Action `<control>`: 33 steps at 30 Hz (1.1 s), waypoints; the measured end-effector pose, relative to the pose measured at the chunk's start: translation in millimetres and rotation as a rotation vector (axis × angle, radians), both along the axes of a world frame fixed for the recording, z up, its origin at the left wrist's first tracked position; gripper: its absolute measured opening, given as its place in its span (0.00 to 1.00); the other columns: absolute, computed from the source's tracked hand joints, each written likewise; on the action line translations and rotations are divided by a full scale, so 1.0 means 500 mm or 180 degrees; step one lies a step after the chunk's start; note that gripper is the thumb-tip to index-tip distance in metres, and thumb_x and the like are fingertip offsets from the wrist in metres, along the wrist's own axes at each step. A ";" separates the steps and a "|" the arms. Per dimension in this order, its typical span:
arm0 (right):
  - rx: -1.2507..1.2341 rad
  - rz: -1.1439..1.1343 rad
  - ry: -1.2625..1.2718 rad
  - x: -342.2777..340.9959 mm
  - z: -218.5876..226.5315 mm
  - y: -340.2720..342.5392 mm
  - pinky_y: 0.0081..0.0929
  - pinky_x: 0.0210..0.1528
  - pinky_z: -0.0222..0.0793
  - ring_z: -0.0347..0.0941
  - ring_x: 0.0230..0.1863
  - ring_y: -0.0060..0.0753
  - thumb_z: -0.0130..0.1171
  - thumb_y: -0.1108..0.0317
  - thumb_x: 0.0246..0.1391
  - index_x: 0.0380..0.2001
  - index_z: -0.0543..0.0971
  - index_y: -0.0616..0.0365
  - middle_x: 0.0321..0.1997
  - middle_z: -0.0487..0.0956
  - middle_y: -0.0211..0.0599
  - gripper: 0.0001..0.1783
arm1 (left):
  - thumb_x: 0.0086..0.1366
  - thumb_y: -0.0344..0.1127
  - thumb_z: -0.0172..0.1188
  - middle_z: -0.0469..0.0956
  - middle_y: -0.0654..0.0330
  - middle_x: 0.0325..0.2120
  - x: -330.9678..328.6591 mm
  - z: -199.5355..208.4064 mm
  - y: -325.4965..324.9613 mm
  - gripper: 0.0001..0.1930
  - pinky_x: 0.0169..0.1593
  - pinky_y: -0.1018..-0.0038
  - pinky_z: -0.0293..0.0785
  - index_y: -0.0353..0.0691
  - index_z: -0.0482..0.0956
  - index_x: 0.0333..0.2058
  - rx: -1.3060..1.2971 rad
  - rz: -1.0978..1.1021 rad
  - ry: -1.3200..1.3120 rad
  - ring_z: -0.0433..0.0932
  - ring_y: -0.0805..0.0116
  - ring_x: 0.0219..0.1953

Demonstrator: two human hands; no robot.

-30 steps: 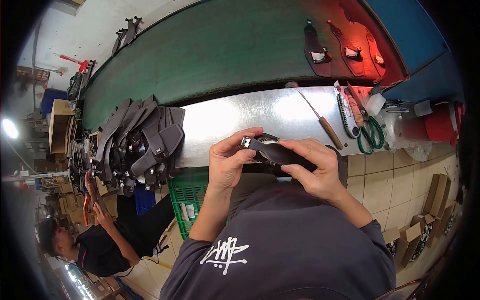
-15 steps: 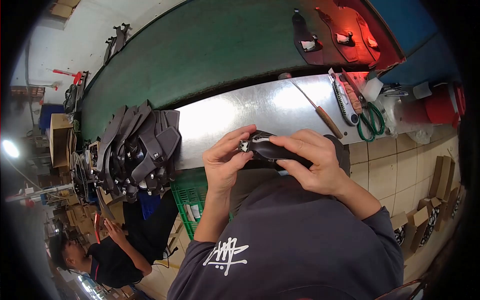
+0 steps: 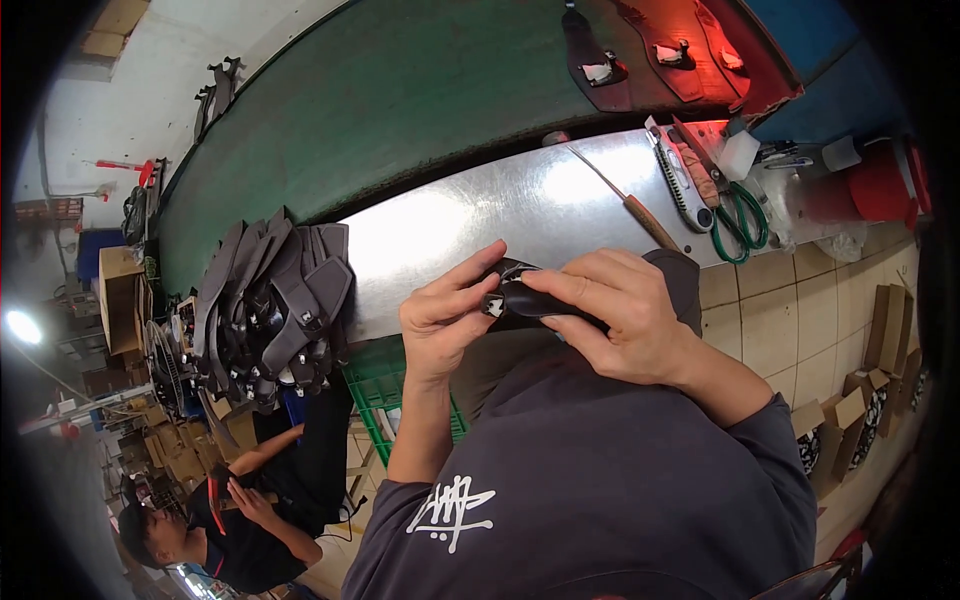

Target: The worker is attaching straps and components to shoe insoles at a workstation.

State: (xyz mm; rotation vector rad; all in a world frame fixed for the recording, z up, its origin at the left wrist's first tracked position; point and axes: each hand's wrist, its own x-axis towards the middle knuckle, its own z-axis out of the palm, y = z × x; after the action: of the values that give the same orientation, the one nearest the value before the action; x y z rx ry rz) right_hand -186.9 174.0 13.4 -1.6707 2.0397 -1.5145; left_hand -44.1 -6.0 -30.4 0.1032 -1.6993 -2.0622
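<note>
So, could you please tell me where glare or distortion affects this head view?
Head view: overhead light glares off the metal bench top, red light tints the leather pieces at top right, fisheye bends the bench edge and darkens the rim; the hands, left and right, and the black strap stay sharp.

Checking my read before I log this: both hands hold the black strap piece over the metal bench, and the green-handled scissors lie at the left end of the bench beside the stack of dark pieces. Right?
Not quite. In the head view the green-handled scissors lie at the right end of the metal bench, far from the stack of dark pieces at its left end. The rest holds: left hand and right hand both hold the black strap piece.
</note>
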 end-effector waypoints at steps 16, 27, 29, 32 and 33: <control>0.0169 0.0076 0.0234 0.008 -0.012 -0.003 0.32 0.32 0.67 0.74 0.29 0.38 0.66 0.73 0.40 0.44 0.80 0.58 0.30 0.76 0.35 0.23 | 0.51 0.12 0.53 0.76 0.42 0.49 0.001 0.027 0.017 0.20 0.40 0.81 0.77 0.30 0.82 0.42 -0.0426 -0.0015 -0.0470 0.79 0.69 0.44; 0.0648 0.0134 -0.1429 0.009 -0.050 -0.010 0.30 0.38 0.72 0.78 0.34 0.37 0.61 0.76 0.46 0.36 0.81 0.60 0.34 0.80 0.40 0.11 | 0.63 0.18 0.44 0.70 0.48 0.57 -0.001 0.019 0.039 0.21 0.40 0.76 0.83 0.33 0.74 0.53 0.0425 0.0049 -0.1343 0.77 0.63 0.50; 0.0698 0.0083 -0.1447 0.014 -0.055 -0.009 0.30 0.37 0.72 0.77 0.33 0.37 0.61 0.76 0.45 0.33 0.82 0.59 0.32 0.79 0.39 0.08 | 0.63 0.18 0.43 0.70 0.48 0.56 -0.001 0.016 0.043 0.21 0.40 0.76 0.83 0.33 0.75 0.53 0.0482 0.0092 -0.1404 0.77 0.64 0.50; 0.0512 -0.0008 -0.0720 0.020 -0.060 -0.009 0.30 0.34 0.70 0.76 0.30 0.37 0.63 0.75 0.43 0.31 0.82 0.57 0.29 0.77 0.36 0.08 | 0.62 0.18 0.43 0.71 0.49 0.56 0.000 0.015 0.049 0.21 0.40 0.76 0.83 0.33 0.75 0.52 0.0768 0.0128 -0.1468 0.77 0.64 0.50; 0.0485 -0.0050 -0.0463 0.021 -0.059 -0.009 0.31 0.33 0.70 0.75 0.30 0.38 0.63 0.75 0.42 0.30 0.82 0.55 0.29 0.76 0.36 0.08 | 0.62 0.18 0.43 0.71 0.49 0.56 -0.001 0.016 0.050 0.21 0.40 0.76 0.83 0.33 0.75 0.52 0.0778 0.0125 -0.1475 0.77 0.64 0.50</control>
State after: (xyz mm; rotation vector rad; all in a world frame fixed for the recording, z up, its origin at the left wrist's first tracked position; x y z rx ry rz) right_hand -176.2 169.5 -15.9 -1.4487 2.0398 -1.4011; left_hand -44.3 19.2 -22.4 0.7367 -1.6593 -2.3341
